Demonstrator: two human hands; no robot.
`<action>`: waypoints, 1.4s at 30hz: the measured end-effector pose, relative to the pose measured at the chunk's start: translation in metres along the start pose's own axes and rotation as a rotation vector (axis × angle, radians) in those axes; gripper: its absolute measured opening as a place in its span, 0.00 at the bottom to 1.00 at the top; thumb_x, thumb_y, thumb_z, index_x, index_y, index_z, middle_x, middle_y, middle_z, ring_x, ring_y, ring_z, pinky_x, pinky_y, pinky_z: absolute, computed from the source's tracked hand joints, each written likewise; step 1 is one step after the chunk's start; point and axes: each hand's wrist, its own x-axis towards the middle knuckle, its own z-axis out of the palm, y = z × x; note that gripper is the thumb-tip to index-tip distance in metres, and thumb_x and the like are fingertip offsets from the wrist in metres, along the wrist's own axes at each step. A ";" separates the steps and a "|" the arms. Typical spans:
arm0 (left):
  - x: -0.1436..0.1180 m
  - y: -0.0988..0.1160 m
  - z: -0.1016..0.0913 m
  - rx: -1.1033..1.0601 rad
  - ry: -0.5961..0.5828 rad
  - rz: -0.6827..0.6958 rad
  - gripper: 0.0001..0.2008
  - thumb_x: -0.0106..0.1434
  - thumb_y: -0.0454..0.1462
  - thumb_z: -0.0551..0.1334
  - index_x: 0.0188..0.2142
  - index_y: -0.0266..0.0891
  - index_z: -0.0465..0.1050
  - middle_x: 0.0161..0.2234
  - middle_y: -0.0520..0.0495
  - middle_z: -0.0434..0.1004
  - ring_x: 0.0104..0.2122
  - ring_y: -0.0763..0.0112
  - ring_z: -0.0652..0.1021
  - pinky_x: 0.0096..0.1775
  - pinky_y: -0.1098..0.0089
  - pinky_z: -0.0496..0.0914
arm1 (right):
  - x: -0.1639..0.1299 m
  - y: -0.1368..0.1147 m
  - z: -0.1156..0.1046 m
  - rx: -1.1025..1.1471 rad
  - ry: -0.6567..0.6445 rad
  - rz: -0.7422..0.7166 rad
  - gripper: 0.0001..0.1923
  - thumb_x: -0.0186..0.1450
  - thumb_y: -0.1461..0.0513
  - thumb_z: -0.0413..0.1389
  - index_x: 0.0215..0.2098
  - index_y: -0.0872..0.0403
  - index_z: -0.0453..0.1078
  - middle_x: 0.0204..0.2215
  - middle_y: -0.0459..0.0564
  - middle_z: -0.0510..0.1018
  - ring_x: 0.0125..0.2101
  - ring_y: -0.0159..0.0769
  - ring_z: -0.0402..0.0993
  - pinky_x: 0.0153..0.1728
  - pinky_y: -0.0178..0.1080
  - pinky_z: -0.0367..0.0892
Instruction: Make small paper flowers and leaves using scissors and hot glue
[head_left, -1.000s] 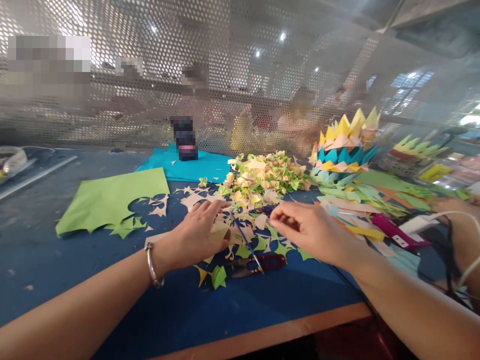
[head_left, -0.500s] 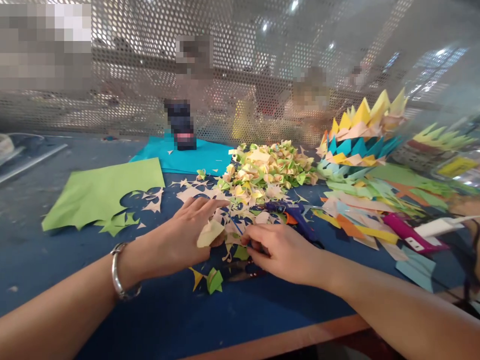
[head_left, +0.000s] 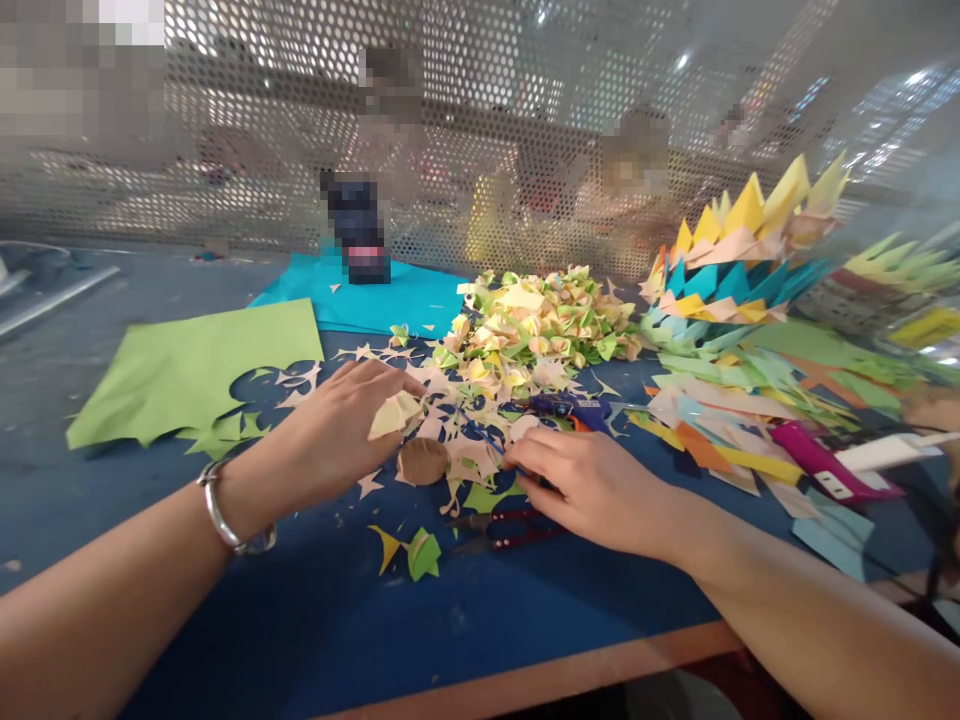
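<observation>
My left hand (head_left: 330, 435), a silver bangle at its wrist, holds a folded pale yellow paper piece (head_left: 394, 414) between thumb and fingers. Beside it a round brown disc (head_left: 422, 462) lies on the table. My right hand (head_left: 592, 485) is closed with the fingertips pinched around the end of a thin blue stick (head_left: 481, 434); part of the stick is hidden. Under that hand lie small scissors (head_left: 514, 530) with dark red handles. A green folded paper piece (head_left: 424, 553) and a yellow scrap (head_left: 386, 548) rest nearer to me.
Behind the hands is a heap of folded paper pieces (head_left: 547, 315). A blue glue gun (head_left: 589, 410) lies beside paper scraps. A green sheet (head_left: 202, 365) and turquoise sheets (head_left: 420, 300) lie left. Right are a layered paper model (head_left: 742, 275) and a magenta power strip (head_left: 814, 460).
My left hand has drawn left and away with the pale yellow paper, uncovering the brown disc. The right hand has shifted slightly right, and more of the scissors shows.
</observation>
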 end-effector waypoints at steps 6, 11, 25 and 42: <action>-0.007 0.005 -0.002 0.018 -0.068 0.072 0.12 0.63 0.43 0.59 0.44 0.44 0.75 0.44 0.43 0.79 0.48 0.49 0.76 0.48 0.53 0.70 | -0.002 0.003 -0.002 -0.072 0.027 -0.016 0.12 0.70 0.67 0.49 0.45 0.56 0.73 0.35 0.53 0.78 0.32 0.38 0.75 0.27 0.39 0.58; -0.011 0.012 -0.002 -0.033 -0.173 0.063 0.12 0.58 0.42 0.64 0.42 0.45 0.76 0.41 0.45 0.80 0.42 0.54 0.78 0.43 0.59 0.70 | -0.002 0.003 -0.002 -0.123 0.030 -0.021 0.12 0.69 0.68 0.49 0.44 0.56 0.74 0.36 0.53 0.79 0.32 0.38 0.75 0.27 0.39 0.57; -0.013 0.020 -0.007 0.014 -0.260 -0.063 0.16 0.53 0.46 0.69 0.37 0.44 0.70 0.38 0.47 0.77 0.38 0.54 0.77 0.35 0.62 0.65 | -0.004 -0.005 -0.005 -0.150 0.075 -0.112 0.09 0.72 0.65 0.51 0.41 0.58 0.74 0.34 0.52 0.78 0.32 0.40 0.75 0.30 0.40 0.62; -0.010 0.028 -0.020 -0.209 -0.285 -0.091 0.14 0.63 0.50 0.61 0.30 0.43 0.76 0.24 0.51 0.78 0.24 0.68 0.74 0.26 0.69 0.62 | -0.006 -0.008 -0.003 -0.008 -0.022 -0.167 0.15 0.73 0.54 0.55 0.39 0.58 0.75 0.31 0.51 0.77 0.31 0.39 0.74 0.30 0.39 0.63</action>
